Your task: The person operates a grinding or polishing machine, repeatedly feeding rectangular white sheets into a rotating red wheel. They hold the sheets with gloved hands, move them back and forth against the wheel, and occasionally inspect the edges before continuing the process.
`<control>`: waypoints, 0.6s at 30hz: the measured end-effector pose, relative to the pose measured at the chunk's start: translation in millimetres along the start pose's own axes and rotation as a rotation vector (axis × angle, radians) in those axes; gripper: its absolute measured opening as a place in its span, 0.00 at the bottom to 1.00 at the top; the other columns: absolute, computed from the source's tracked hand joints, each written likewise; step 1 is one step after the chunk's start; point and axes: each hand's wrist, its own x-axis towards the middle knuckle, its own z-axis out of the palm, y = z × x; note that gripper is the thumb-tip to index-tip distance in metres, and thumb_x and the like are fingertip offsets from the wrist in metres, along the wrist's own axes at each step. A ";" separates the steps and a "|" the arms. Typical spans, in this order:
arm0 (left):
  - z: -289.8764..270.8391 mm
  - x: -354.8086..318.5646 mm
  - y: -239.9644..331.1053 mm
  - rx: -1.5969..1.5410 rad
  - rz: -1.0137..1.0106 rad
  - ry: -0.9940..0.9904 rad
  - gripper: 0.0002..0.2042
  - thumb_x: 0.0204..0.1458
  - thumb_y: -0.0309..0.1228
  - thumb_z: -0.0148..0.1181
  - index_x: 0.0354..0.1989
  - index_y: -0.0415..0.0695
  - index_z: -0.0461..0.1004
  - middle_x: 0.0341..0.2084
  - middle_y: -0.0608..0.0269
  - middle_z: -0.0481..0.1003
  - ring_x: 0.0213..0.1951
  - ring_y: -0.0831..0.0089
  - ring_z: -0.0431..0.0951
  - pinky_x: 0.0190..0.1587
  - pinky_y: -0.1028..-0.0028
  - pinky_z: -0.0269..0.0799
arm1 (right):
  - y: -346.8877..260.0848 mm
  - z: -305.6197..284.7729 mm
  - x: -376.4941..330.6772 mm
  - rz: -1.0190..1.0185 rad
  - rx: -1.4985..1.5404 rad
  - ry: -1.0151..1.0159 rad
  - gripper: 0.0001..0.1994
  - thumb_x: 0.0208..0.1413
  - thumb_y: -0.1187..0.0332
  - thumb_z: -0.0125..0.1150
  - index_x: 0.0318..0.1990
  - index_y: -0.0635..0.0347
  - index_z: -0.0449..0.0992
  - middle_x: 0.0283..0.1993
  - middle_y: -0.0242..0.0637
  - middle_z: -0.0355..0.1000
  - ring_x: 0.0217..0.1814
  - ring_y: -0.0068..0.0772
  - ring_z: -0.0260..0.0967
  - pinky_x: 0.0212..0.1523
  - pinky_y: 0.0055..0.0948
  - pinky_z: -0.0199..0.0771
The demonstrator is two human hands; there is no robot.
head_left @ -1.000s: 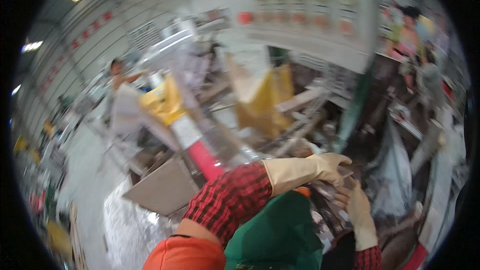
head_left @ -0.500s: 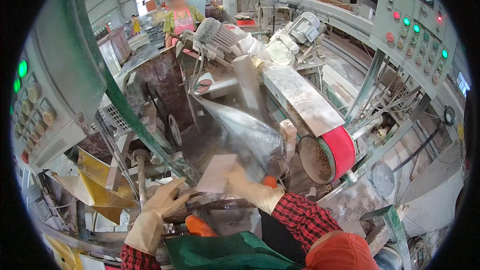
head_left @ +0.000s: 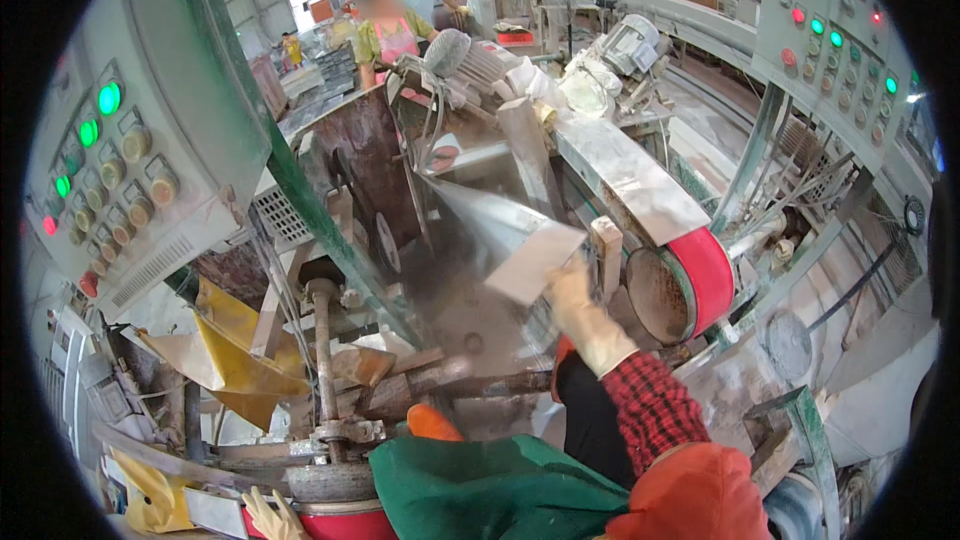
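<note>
My right hand (head_left: 582, 315), in a cream rubber glove, is closed on the near right edge of a flat, pale beige tile (head_left: 535, 258). The tile is held up at a tilt, beside a wooden post (head_left: 606, 252) and left of a red belt on a drum (head_left: 700, 282). Down at the lower left, my gloved left hand (head_left: 275, 516) is apart from the tile, its visible fingers stretched out. It is next to a second red band (head_left: 345, 524) on a round part; whether it touches that is unclear.
Button panels stand at left (head_left: 125, 175) and right (head_left: 835, 50). A clear plastic sheet (head_left: 490, 212) hangs behind the tile. A motor (head_left: 632, 45) sits beyond the metal belt cover (head_left: 630, 175). Two people work farther back, one in a pink apron (head_left: 398, 40).
My right hand has carried the tile up and to the right, toward the wooden post. My left hand has drawn away from near the tile, down to the lower left edge. The view has shifted.
</note>
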 end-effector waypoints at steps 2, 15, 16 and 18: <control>5.5 -3.5 -1.9 0.043 -0.025 -0.044 0.32 0.64 0.53 0.53 0.73 0.52 0.63 0.76 0.48 0.54 0.74 0.48 0.56 0.71 0.51 0.55 | -37.2 -23.0 3.5 -0.217 0.032 -0.040 0.32 0.57 0.89 0.49 0.71 0.57 0.61 0.61 0.38 0.71 0.61 0.40 0.70 0.64 0.38 0.71; 17.0 1.0 -14.9 0.033 0.053 -0.001 0.26 0.65 0.48 0.56 0.68 0.50 0.70 0.75 0.44 0.56 0.73 0.47 0.59 0.71 0.54 0.59 | -148.3 -242.3 92.5 -0.204 -0.066 0.574 0.24 0.55 0.84 0.57 0.59 0.56 0.69 0.54 0.40 0.73 0.51 0.41 0.75 0.45 0.42 0.80; 17.7 0.6 -17.3 0.017 0.051 -0.002 0.26 0.64 0.47 0.56 0.68 0.50 0.70 0.74 0.44 0.56 0.73 0.47 0.60 0.71 0.55 0.59 | -151.1 -238.5 92.0 -0.195 -0.030 0.602 0.27 0.53 0.86 0.56 0.61 0.57 0.68 0.55 0.39 0.73 0.52 0.41 0.74 0.49 0.40 0.79; 12.8 -3.6 -15.0 -0.025 0.061 -0.006 0.26 0.64 0.45 0.57 0.67 0.48 0.70 0.73 0.41 0.57 0.72 0.44 0.61 0.71 0.55 0.59 | -151.9 -246.3 94.9 -0.218 -0.059 0.644 0.29 0.50 0.88 0.55 0.62 0.59 0.68 0.56 0.39 0.74 0.53 0.39 0.74 0.52 0.37 0.78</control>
